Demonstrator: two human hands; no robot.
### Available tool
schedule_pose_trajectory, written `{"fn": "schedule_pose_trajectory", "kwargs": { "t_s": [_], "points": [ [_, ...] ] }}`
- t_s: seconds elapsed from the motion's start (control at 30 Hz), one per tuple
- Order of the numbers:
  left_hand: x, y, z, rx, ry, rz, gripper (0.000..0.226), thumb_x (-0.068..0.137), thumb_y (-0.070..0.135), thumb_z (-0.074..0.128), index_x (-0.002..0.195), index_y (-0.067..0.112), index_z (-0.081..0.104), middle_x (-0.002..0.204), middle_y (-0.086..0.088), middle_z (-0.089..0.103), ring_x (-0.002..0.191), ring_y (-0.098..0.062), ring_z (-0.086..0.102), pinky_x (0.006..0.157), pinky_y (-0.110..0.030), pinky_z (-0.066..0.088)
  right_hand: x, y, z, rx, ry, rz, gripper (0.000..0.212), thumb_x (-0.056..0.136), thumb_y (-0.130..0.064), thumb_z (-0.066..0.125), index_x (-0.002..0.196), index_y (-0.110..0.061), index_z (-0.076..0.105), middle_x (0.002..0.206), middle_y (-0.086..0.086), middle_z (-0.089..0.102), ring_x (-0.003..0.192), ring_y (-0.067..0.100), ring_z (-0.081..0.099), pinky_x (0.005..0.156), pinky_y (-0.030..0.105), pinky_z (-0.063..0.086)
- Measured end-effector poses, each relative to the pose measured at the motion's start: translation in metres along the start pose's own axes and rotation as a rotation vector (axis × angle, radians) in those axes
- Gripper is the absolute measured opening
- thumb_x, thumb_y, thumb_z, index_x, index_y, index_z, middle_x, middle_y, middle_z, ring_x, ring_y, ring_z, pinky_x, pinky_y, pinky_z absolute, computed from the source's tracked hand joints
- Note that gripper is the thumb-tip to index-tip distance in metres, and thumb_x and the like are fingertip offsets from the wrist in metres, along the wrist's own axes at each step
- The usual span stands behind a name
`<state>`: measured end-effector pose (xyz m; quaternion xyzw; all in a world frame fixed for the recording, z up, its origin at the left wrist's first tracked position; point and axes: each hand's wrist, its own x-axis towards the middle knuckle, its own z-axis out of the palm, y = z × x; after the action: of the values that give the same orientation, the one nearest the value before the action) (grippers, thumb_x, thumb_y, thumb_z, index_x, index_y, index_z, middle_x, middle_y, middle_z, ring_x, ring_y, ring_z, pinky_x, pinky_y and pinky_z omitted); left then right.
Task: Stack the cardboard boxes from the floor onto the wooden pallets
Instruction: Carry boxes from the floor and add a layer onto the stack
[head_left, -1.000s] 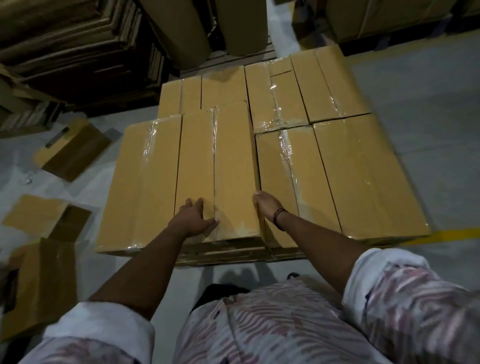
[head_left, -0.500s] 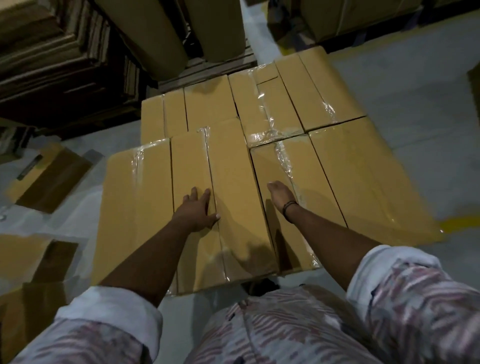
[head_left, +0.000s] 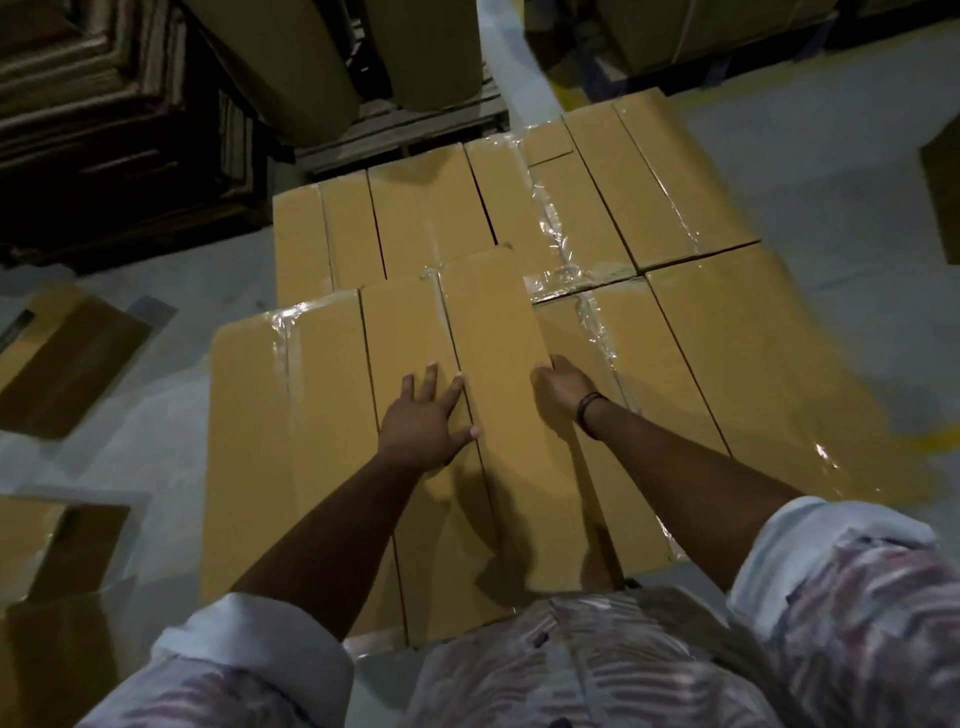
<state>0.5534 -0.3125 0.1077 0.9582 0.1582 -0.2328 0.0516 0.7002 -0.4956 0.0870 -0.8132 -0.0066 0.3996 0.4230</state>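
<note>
My left hand lies flat and spread on the long cardboard box atop the stack; my right hand cups its right edge — its length runs straight away from me.

Boxes packed side by side in rows; left hand flat atop, right hand just beside; loose cardboard on floor at left.

A narrow cardboard box lies on top of a layer of taped boxes, slightly skewed. The left hand rests flat with fingers spread on its left edge; the right hand presses against its right side. Flattened cartons lie on the grey floor at left. A wooden pallet sits at the far side.
</note>
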Motion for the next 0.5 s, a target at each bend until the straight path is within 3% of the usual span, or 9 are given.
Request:
{"fn": "schedule_pose_trajectory", "kwargs": {
  "t_s": [0.1, 0.23, 0.3, 0.33, 0.4, 0.5],
  "points": [
    [0.001, 0.002, 0.004, 0.014, 0.026, 0.0, 0.092, 0.092, 0.078, 0.041, 0.163, 0.039, -0.003, 0.172, -0.004, -0.009, 0.157, -0.04, 0.0, 0.119, -0.054, 0.03, -0.006, 0.001, 0.008, -0.064, 0.033, -0.014, 0.055, 0.105, -0.028, 0.044, 0.156, -0.013, 0.03, 0.15, 0.014, 0.049, 0.133, 0.035, 0.049, 0.105, 0.036, 0.04],
    [0.002, -0.004, 0.006, -0.043, -0.009, -0.003, 0.092, 0.093, 0.077, 0.043, 0.163, 0.039, -0.003, 0.172, -0.004, -0.012, 0.157, -0.041, -0.003, 0.121, -0.055, 0.022, -0.007, 0.012, 0.023, -0.123, 0.102, -0.073, 0.056, 0.106, -0.026, 0.043, 0.156, -0.01, 0.024, 0.147, 0.018, 0.049, 0.129, 0.036, 0.05, 0.094, 0.032, 0.037],
    [-0.005, -0.005, 0.006, -0.065, -0.011, -0.02, 0.091, 0.093, 0.077, 0.042, 0.163, 0.037, -0.001, 0.172, -0.006, -0.011, 0.156, -0.043, -0.003, 0.124, -0.056, 0.019, -0.009, 0.02, 0.026, -0.409, 0.113, -0.144, 0.07, 0.105, -0.039, 0.035, 0.159, -0.004, 0.005, 0.162, 0.024, 0.022, 0.146, 0.04, 0.029, 0.115, 0.038, 0.026],
    [-0.011, -0.003, 0.006, -0.081, -0.018, -0.021, 0.09, 0.094, 0.076, 0.042, 0.163, 0.037, 0.0, 0.172, -0.006, -0.011, 0.156, -0.043, -0.004, 0.124, -0.057, 0.017, -0.011, 0.027, 0.028, -0.653, 0.11, -0.204, 0.076, 0.104, -0.047, 0.026, 0.159, -0.006, -0.008, 0.167, 0.024, -0.001, 0.153, 0.041, 0.007, 0.124, 0.046, 0.01],
    [-0.022, 0.004, 0.006, -0.141, -0.048, -0.018, 0.087, 0.096, 0.071, 0.044, 0.163, 0.037, 0.0, 0.171, -0.007, -0.014, 0.156, -0.042, -0.008, 0.125, -0.061, 0.013, -0.021, 0.039, 0.028, -1.01, 0.067, -0.387, 0.074, 0.104, -0.051, 0.014, 0.155, -0.015, -0.025, 0.162, 0.017, -0.03, 0.15, 0.039, -0.026, 0.122, 0.052, -0.014],
    [-0.042, 0.022, 0.014, -0.141, -0.072, -0.06, 0.084, 0.098, 0.066, 0.046, 0.162, 0.041, -0.002, 0.169, -0.009, -0.02, 0.155, -0.043, -0.014, 0.125, -0.06, 0.008, -0.044, 0.046, 0.024, -1.164, -0.01, -0.504, 0.073, 0.103, -0.056, 0.009, 0.154, -0.019, -0.027, 0.159, 0.013, -0.039, 0.146, 0.036, -0.036, 0.121, 0.053, -0.016]
  ]
}}
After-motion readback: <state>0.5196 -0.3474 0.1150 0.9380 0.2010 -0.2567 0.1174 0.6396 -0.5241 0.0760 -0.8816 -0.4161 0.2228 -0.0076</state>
